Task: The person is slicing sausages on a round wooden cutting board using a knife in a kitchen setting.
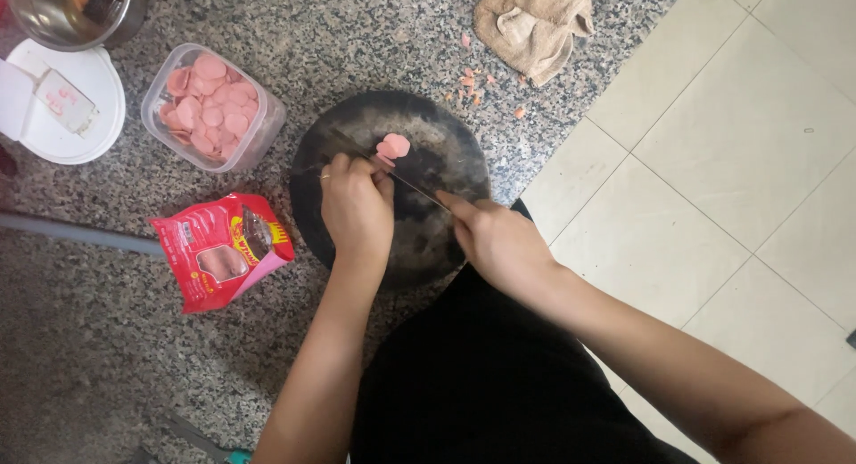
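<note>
A round dark cutting board (419,125) lies on the speckled granite counter. On it my left hand (357,205) presses down on a pink sausage (385,158), with a few cut pink slices (394,145) lying just beyond my fingers. My right hand (495,241) grips a knife (410,186); its thin blade runs across the board to the sausage beside my left fingertips. Most of the sausage is hidden under my left hand.
A clear plastic tub (259,134) of pink slices stands left of the board. A torn red packet (223,250) lies in front of it. A white lid (71,116), a metal pot (62,14), a beige cloth (535,23) and pink scraps (473,81) sit farther back. Tiled floor (713,161) is at right.
</note>
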